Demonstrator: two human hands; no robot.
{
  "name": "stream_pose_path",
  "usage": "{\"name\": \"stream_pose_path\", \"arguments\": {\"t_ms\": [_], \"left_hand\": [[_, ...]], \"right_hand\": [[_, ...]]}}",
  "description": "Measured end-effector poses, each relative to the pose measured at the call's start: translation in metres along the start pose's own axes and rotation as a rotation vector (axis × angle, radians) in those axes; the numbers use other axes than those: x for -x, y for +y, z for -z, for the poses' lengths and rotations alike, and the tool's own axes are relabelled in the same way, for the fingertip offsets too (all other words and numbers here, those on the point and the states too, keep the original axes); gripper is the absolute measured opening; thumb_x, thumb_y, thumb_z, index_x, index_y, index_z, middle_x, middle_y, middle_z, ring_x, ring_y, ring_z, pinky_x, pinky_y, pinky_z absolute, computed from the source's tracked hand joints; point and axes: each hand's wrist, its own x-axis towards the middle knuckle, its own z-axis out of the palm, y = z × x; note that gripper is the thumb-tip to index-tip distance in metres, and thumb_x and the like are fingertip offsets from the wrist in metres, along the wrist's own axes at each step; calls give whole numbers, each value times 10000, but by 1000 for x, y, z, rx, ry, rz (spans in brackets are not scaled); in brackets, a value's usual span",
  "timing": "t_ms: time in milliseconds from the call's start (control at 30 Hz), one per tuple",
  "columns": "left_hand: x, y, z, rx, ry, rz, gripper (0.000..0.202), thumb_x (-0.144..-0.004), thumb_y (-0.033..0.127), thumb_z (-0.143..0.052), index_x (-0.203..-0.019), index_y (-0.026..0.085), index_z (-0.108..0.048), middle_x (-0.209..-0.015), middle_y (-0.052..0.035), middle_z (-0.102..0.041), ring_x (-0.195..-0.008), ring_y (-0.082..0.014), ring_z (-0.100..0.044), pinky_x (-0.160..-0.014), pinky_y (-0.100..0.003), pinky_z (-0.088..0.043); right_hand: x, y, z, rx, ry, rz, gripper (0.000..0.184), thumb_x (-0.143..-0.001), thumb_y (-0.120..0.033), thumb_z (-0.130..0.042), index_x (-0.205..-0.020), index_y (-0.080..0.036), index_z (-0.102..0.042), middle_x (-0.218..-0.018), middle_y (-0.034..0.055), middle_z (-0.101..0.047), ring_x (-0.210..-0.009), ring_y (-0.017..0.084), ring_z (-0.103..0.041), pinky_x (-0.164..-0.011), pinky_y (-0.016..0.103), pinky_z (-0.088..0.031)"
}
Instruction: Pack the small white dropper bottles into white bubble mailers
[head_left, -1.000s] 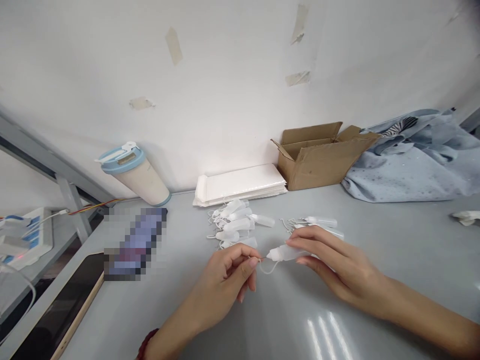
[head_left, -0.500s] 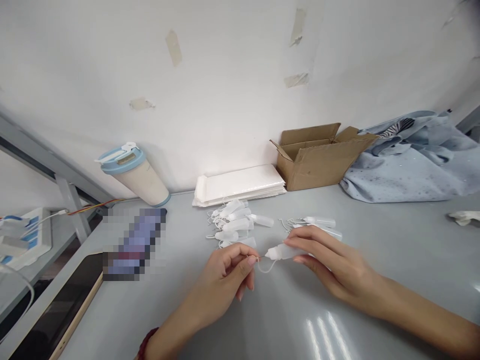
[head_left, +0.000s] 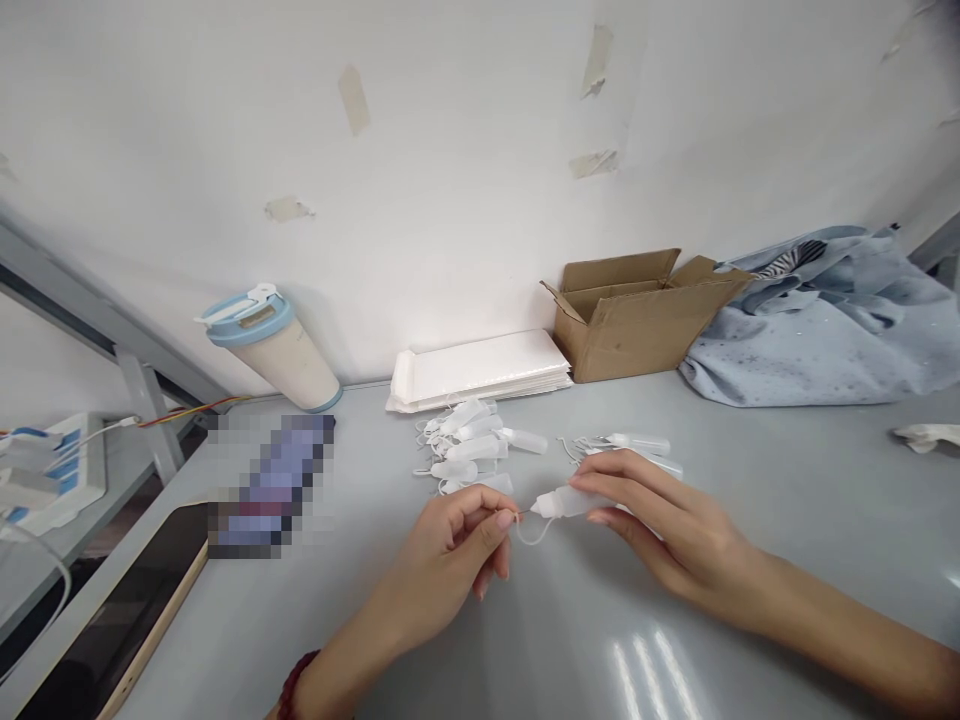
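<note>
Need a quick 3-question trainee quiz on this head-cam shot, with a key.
1. Which hand holds the body of the translucent plastic dropper bottle: the left hand or the right hand?
2. True or false: the left hand's fingers pinch the thin white loop near the bottle's tip.
3. Fill in the gap: the lid of the tumbler behind the table is ___.

Key: 1. Right hand. 2. True. 3. Light blue.
</note>
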Motion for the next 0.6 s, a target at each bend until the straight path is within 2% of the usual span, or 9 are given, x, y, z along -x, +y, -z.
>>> {"name": "stream_pose_path", "arguments": {"t_ms": [367, 600], "left_hand": [[0, 0, 0, 12, 24, 1, 256, -906, 399, -484, -870, 168, -589, -581, 51, -537, -452, -66, -429, -474, -203, -331], [1, 1, -4, 5, 30, 19, 273, -903, 413, -476, -849, 167, -582, -570, 50, -525, -454, -72, -417, -472, -207, -315]], "right_hand": [[5, -2, -3, 43, -69, 2, 252, -949, -116, -418, -1187, -114, -502, -1049, 146, -577, -946, 183, -613, -743, 272, -545], [2, -9, -4, 57, -60, 23, 227, -960, -160, -423, -1159, -124, -525, -961, 110, -669, -834, 165, -662, -684, 266, -580]]}}
